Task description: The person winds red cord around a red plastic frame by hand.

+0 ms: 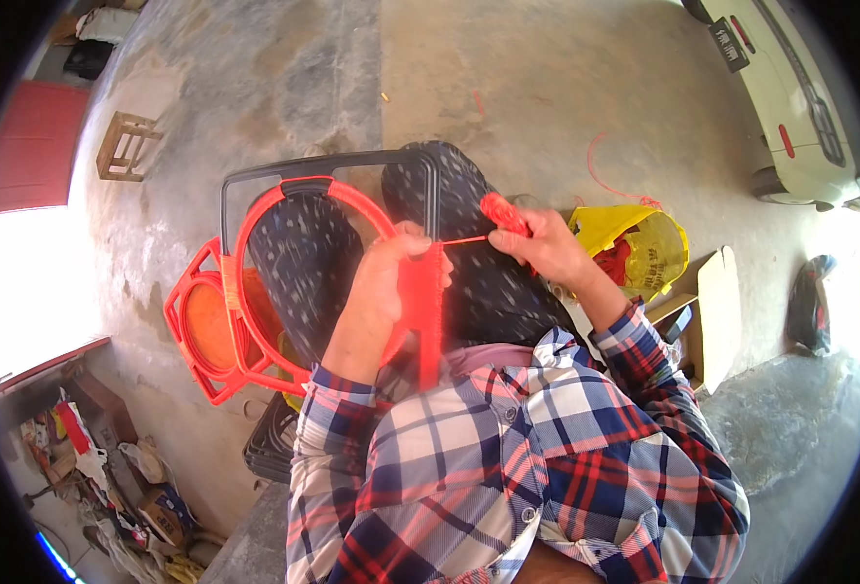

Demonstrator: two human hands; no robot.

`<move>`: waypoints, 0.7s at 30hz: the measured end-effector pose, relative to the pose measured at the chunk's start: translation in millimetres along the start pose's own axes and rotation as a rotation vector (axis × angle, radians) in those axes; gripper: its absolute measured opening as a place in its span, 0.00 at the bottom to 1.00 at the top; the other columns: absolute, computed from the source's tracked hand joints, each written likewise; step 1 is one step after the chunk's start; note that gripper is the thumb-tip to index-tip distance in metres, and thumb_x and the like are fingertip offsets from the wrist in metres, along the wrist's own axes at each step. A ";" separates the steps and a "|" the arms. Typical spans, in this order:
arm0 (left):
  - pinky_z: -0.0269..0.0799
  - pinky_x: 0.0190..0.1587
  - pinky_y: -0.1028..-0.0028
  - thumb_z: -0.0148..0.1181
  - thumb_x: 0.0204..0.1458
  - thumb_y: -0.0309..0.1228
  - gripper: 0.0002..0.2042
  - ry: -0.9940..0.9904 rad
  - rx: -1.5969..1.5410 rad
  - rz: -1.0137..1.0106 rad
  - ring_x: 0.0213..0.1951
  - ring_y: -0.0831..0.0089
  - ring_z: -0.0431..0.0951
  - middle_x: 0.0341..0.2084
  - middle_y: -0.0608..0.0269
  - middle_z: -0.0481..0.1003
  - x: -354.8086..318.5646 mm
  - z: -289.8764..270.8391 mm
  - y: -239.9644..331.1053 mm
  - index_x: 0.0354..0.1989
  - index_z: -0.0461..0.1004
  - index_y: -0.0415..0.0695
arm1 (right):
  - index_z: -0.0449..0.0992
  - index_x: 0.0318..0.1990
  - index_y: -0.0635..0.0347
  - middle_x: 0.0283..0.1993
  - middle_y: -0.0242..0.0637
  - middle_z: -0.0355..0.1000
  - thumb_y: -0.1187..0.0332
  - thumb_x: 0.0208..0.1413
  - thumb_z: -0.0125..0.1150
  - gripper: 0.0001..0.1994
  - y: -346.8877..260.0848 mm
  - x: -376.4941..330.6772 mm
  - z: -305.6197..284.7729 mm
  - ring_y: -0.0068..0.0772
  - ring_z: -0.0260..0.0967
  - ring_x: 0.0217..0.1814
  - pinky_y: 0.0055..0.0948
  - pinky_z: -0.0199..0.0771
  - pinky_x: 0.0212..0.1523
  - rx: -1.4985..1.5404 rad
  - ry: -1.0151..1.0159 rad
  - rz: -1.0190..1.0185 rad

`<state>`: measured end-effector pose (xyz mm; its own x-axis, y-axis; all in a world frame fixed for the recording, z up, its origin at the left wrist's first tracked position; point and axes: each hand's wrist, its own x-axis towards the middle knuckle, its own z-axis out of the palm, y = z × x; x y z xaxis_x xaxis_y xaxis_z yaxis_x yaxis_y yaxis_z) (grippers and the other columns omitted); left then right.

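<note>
Frame: Because it lies across the lap, the black frame has a broad support under it, its near end tucked toward the shirt and its far edge close to the knees.
Ring: set inside the frame and covered in red-orange cord, the ring passes beneath the left forearm, which hides part of it.
Left hand: curled around the frame's right-hand bar, the left hand has hold of it where the red wrapping begins — probably to steady the bar against the pull from the other side. Some fingertips are out of sight.
Right hand: closed on a bundle of red cord, the right hand is lifted over the right thigh, apart from the frame; the bundled form likely keeps the spare length compact.
Strand: the strand runs straight between the bar and the right hand, seemingly taut because the two hands hold its ends apart.
Second frame: beyond the lap's left edge is an orange second frame; whether it leans or lies flat cannot be told.
Yellow bag: on the floor off the lap's right edge, the yellow bag contains red material, perhaps kept there for easy reach — a cardboard box sits just beside it.
Loose cord: a thin red piece curves across the floor beyond the bag.
</note>
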<state>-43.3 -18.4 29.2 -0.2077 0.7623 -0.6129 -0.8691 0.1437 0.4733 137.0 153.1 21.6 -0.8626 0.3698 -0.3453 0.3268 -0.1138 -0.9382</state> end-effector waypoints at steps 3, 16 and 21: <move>0.78 0.32 0.65 0.55 0.49 0.27 0.08 0.086 0.051 0.050 0.27 0.61 0.78 0.28 0.51 0.75 -0.9 4.5 3.3 0.38 0.69 0.43 | 0.74 0.41 0.63 0.29 0.41 0.71 0.62 0.58 0.57 0.13 -9.5 23.6 -18.2 0.31 0.69 0.29 0.32 0.67 0.32 -0.461 0.255 -0.054; 0.69 0.53 0.64 0.52 0.50 0.33 0.29 -0.023 0.060 0.471 0.52 0.60 0.71 0.51 0.49 0.69 -0.9 19.0 -5.4 0.62 0.58 0.36 | 0.75 0.37 0.53 0.47 0.33 0.70 0.66 0.43 0.68 0.12 -44.7 79.2 32.9 0.40 0.66 0.52 0.37 0.71 0.47 -0.784 0.207 -0.887; 0.73 0.48 0.64 0.49 0.54 0.40 0.26 -0.124 -0.119 0.195 0.46 0.60 0.74 0.47 0.49 0.73 -3.4 12.6 5.7 0.53 0.66 0.28 | 0.75 0.28 0.59 0.43 0.37 0.71 0.58 0.41 0.72 0.15 -32.8 47.0 16.8 0.43 0.67 0.47 0.38 0.69 0.48 -0.608 0.533 -0.719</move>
<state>-41.9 -12.2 41.9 -0.3263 0.8409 -0.4318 -0.8661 -0.0831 0.4929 79.3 158.7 35.8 -0.6981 0.5374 0.4731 0.0749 0.7120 -0.6982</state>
